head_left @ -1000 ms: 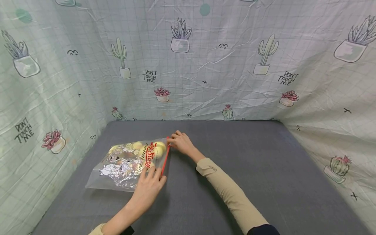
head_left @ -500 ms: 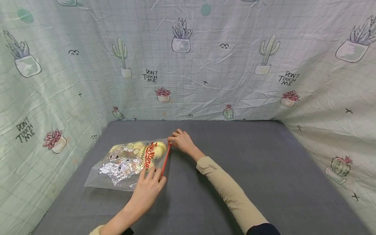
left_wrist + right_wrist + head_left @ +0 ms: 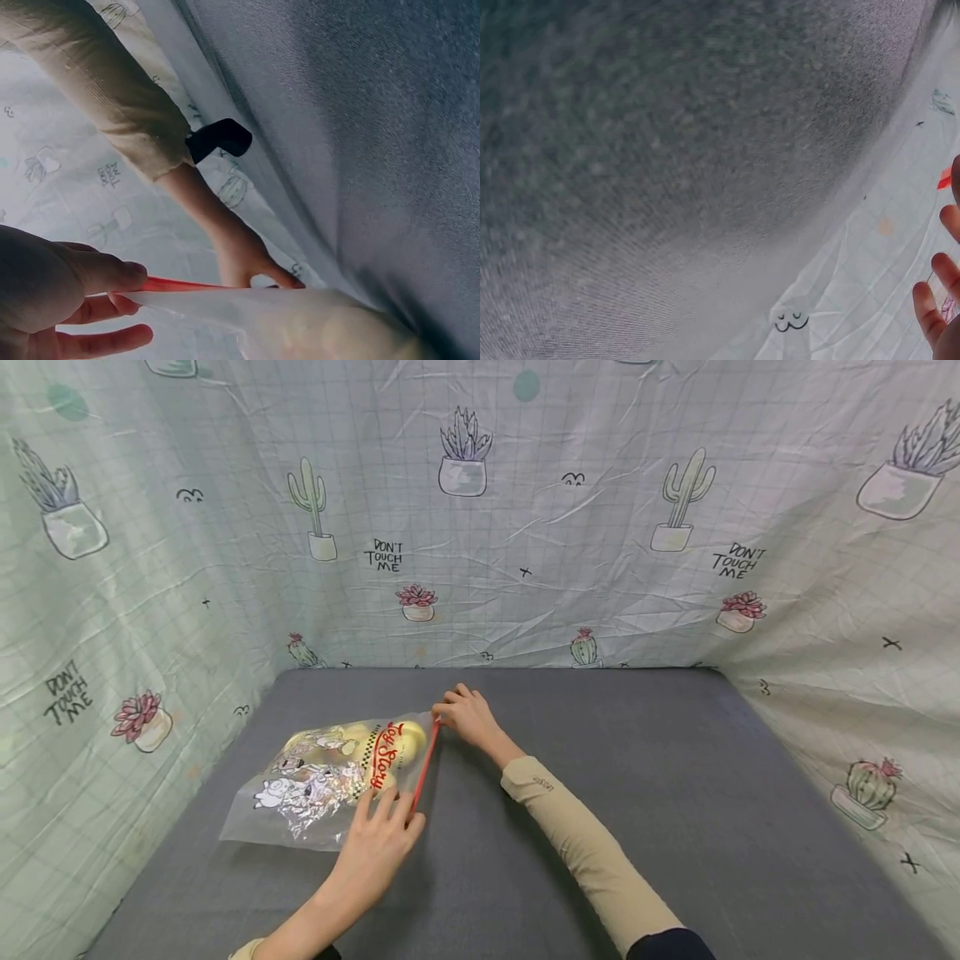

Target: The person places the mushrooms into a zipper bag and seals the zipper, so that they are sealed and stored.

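A clear plastic zip bag (image 3: 300,793), printed with "Toy Story" and cartoon figures, lies left of centre in the head view. Pale yellow round things (image 3: 409,742) show through its film. Along its right edge runs a red closure strip (image 3: 427,764). My left hand (image 3: 375,847) pinches the near end of this strip; in the left wrist view the thumb and index finger meet on the red strip (image 3: 180,284). At the far corner my right hand (image 3: 468,720) pinches the strip's other end. Only some right fingertips (image 3: 926,300) enter the right wrist view, beside a bit of red.
A dark grey cloth-covered table (image 3: 637,793) lies under the bag. Behind and at both sides hangs a pale curtain (image 3: 525,527) printed with cacti. My right sleeve (image 3: 577,835) reaches across the table's middle.
My right hand has shifted slightly away and to the right, with its fingers at the strip's far end. The left hand stays nearly where it was.
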`<state>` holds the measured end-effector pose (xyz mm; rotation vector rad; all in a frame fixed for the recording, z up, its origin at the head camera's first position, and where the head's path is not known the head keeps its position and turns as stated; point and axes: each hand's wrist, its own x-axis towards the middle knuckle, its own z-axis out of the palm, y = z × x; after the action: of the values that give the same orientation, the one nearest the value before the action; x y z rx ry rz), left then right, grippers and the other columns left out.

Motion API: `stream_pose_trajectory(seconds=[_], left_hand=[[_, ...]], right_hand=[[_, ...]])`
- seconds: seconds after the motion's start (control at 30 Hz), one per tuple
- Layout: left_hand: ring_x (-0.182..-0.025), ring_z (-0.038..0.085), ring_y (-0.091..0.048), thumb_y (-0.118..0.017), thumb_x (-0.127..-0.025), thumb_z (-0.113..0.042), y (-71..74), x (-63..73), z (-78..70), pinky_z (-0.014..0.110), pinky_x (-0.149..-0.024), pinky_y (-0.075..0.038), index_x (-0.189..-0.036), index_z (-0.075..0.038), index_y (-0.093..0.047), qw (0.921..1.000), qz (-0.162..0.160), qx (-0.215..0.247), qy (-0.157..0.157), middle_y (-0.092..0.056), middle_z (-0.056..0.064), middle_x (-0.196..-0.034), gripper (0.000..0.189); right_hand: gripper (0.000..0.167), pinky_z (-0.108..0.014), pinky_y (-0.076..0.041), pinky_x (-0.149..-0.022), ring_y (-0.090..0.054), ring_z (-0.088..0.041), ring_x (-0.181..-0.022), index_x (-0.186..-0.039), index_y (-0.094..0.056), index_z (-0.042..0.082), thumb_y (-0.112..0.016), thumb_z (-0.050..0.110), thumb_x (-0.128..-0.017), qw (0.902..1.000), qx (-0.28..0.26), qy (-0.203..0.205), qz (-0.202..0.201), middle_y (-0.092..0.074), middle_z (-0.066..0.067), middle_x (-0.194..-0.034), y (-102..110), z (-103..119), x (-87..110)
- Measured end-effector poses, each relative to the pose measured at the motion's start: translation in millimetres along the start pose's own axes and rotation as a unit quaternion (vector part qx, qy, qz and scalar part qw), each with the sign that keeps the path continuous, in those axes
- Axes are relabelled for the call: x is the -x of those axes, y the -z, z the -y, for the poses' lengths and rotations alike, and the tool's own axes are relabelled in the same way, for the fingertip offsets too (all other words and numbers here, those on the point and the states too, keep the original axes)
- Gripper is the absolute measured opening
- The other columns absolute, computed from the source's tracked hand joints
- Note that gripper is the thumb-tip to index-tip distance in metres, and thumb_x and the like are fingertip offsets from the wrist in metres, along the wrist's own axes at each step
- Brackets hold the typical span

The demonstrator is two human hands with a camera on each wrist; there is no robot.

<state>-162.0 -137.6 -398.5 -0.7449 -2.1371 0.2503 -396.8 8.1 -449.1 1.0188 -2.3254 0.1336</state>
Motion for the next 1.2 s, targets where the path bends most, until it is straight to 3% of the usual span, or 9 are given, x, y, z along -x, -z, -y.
stream_pose_trajectory(seconds=[0.13, 0.27, 0.57, 0.73, 0.87, 1.0, 1.13, 1.2], left_hand=[[-0.081, 0.027, -0.051, -0.034, -0.079, -0.004, 1.9, -0.7, -1.6, 0.046, -0.073, -0.042, -0.062, -0.009, -0.045, 0.9999, -0.014, 0.0, -0.003, -0.048, 0.008, -0.077, 0.021], [-0.08, 0.027, -0.051, -0.035, -0.077, -0.005, 3.1, -1.3, -3.1, 0.046, -0.072, -0.042, -0.06, -0.009, -0.044, 0.9997, -0.022, 0.006, 0.004, -0.047, 0.008, -0.075, 0.02], [-0.081, 0.026, -0.052, -0.036, -0.076, -0.007, 4.7, -2.4, -3.8, 0.044, -0.073, -0.041, -0.06, -0.008, -0.044, 0.9999, -0.015, 0.001, 0.001, -0.047, 0.008, -0.075, 0.019], [-0.078, 0.024, -0.051, -0.036, -0.078, -0.007, -1.0, -3.4, -3.2, 0.042, -0.072, -0.04, -0.061, -0.008, -0.044, 0.9998, -0.017, -0.009, 0.001, -0.047, 0.007, -0.074, 0.019], [-0.072, 0.024, -0.049, -0.036, -0.078, -0.009, -8.2, -4.8, -2.1, 0.041, -0.069, -0.04, -0.064, -0.008, -0.044, 0.9997, -0.017, -0.011, 0.013, -0.046, 0.006, -0.072, 0.016], [-0.07, 0.024, -0.047, -0.036, -0.077, -0.01, -13.2, -4.3, -2.5, 0.04, -0.067, -0.04, -0.066, -0.009, -0.045, 0.9997, -0.006, 0.005, 0.023, -0.046, 0.006, -0.07, 0.014], [-0.071, 0.023, -0.049, -0.051, -0.074, -0.011, -16.2, -1.7, -5.1, 0.038, -0.067, -0.041, -0.069, -0.011, -0.05, 0.999, 0.023, 0.035, 0.014, -0.047, 0.005, -0.07, 0.006], [-0.071, 0.022, -0.049, -0.064, -0.071, -0.015, -17.3, -0.4, -6.6, 0.036, -0.066, -0.04, -0.07, -0.013, -0.052, 0.9978, 0.039, 0.051, 0.013, -0.048, 0.003, -0.069, 0.012]], right_hand=[[0.006, -0.025, -0.037, -0.059, -0.045, -0.014, -0.082, -0.086, -0.064, 0.033, -0.06, 0.032, -0.082, 0.9996, 0.004, -0.024, 0.015, -0.056, 0.007, -0.085, 0.2, -3.9, 1.8], [0.006, -0.025, -0.037, -0.06, -0.045, -0.013, -0.083, -0.086, -0.064, 0.033, -0.059, 0.032, -0.083, 0.9994, 0.006, -0.023, 0.024, -0.056, 0.008, -0.086, 1.2, -5.6, 2.3], [0.005, -0.025, -0.036, -0.058, -0.045, -0.014, -0.082, -0.085, -0.064, 0.033, -0.06, 0.033, -0.082, 0.9992, 0.006, -0.032, 0.023, -0.056, 0.008, -0.085, 1.8, -5.5, 1.5], [0.006, -0.025, -0.038, -0.061, -0.045, -0.014, -0.083, -0.086, -0.063, 0.032, -0.059, 0.033, -0.082, 0.9979, 0.012, -0.038, 0.051, -0.059, 0.009, -0.087, -1.7, -6.4, 2.1], [0.007, -0.027, -0.04, -0.064, -0.045, -0.013, -0.083, -0.09, -0.062, 0.027, -0.058, 0.029, -0.084, 0.9964, 0.013, -0.013, 0.082, -0.063, 0.009, -0.089, -1.3, -6.6, 5.0], [0.009, -0.028, -0.04, -0.064, -0.046, -0.014, -0.083, -0.092, -0.063, 0.025, -0.058, 0.026, -0.084, 0.9965, -0.002, 0.022, 0.081, -0.064, 0.007, -0.09, 3.9, -5.2, 7.6], [0.014, -0.026, -0.039, -0.062, -0.047, -0.014, -0.083, -0.096, -0.064, 0.025, -0.06, 0.029, -0.083, 0.9956, -0.009, 0.038, 0.085, -0.063, 0.006, -0.092, 11.2, -4.1, 12.8], [0.016, -0.025, -0.04, -0.062, -0.047, -0.013, -0.084, -0.097, -0.064, 0.025, -0.061, 0.029, -0.082, 0.995, -0.02, 0.041, 0.089, -0.064, 0.006, -0.094, 14.9, -3.8, 17.3]])
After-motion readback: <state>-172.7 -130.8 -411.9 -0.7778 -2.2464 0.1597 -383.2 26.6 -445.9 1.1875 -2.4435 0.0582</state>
